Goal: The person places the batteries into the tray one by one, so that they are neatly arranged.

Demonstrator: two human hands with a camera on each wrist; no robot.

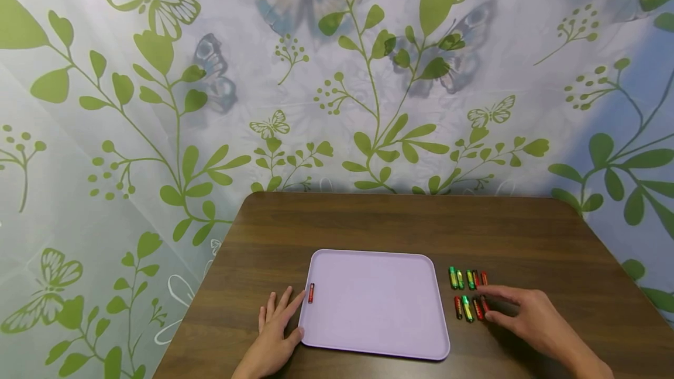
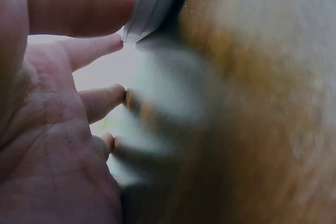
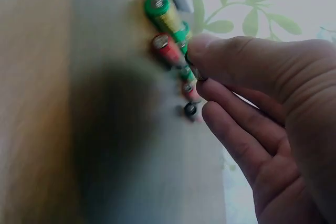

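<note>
My left hand (image 1: pixel 272 332) rests at the left rim of a lilac tray (image 1: pixel 374 303), its thumb and index finger touching the edge and the other fingers spread on the table. A red battery (image 1: pixel 311 293) lies inside the tray along its left side. To the right of the tray, my right hand (image 1: pixel 526 314) pinches a red battery (image 1: pixel 485 304) between thumb and fingers, at the right end of the nearer of two battery rows. In the right wrist view the thumb hides most of that pinched battery (image 3: pixel 195 69). Beside it lie a red battery (image 1: pixel 478 309) and a green battery (image 1: pixel 467 309).
Green and red batteries form a farther row, with a thick green battery (image 1: pixel 453 278) at its left end. The brown wooden table (image 1: pixel 400 221) ends at a cloth backdrop (image 1: pixel 316 104) printed with leaves and butterflies.
</note>
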